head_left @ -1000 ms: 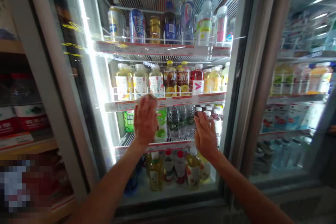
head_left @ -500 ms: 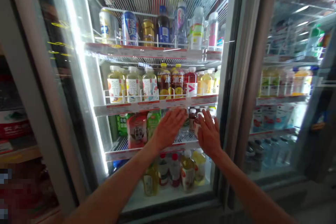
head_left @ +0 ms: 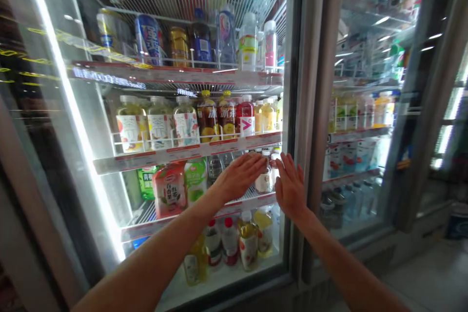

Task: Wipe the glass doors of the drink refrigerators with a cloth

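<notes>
My left hand (head_left: 242, 175) reaches out flat, fingers stretched to the right, in front of the third shelf of a lit drinks fridge. Nothing is in it. My right hand (head_left: 291, 187) is raised beside it near the door's right side, fingers extended and slightly apart, also holding nothing. Whether either hand touches the glass, I cannot tell. Between and behind the fingertips stands a small white-labelled bottle (head_left: 263, 183). To the left of my left hand are a green pouch (head_left: 195, 178) and a red pouch (head_left: 169, 192). My left hand and forearm hide part of that shelf.
A metal door frame (head_left: 309, 107) runs upright just right of the shelves. Past it is another fridge with bottles (head_left: 347, 112). Tea bottles (head_left: 159, 122) line the second shelf, cans (head_left: 148, 39) and bottles the top one. More bottles (head_left: 248, 248) stand at the bottom.
The view has swung to the right, so the shelves sit further left and more of the neighbouring fridge shows. Both hands stay outstretched; their fingertips appear closer together.
</notes>
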Demonstrator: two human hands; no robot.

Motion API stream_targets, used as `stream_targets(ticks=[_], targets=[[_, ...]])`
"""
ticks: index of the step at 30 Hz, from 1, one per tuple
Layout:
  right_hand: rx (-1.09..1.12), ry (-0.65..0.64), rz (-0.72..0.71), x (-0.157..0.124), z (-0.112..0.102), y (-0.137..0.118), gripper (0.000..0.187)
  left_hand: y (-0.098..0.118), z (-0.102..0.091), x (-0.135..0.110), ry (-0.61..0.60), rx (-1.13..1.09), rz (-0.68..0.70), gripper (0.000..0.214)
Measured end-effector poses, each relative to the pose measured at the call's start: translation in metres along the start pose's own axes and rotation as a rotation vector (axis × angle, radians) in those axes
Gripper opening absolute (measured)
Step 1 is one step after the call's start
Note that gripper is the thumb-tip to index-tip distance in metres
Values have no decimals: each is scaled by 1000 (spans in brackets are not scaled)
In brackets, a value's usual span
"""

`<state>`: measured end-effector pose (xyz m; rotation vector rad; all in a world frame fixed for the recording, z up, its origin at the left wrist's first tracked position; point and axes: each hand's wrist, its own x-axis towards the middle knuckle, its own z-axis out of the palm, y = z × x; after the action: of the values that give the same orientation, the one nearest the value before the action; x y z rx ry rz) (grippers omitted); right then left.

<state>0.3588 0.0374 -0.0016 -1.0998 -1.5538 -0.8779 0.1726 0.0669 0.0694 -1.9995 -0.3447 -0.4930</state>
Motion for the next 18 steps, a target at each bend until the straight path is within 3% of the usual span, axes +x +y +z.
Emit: stream_targets(ticks=[4,6,11,13,15,18], targets=[[-6,58,40,3,-7,9,61,-20,-6,40,-21,-5,-187,48],[-10,76,59,4,-10,14,61,-20,-4,55,-18,-9,-238,50],[-29,81,50,3,-13,20,63,8,10,44,-85,-40,64,47],[-29,76,57,2,-13,20,62,3,8,33,-64,-15,83,47],[-18,73,66,4,-11,18,61,-14,1,26,4,39,-68,49],[-4,73,65,11,-6,10,59,-35,-10,17,140,134,-405,51]])
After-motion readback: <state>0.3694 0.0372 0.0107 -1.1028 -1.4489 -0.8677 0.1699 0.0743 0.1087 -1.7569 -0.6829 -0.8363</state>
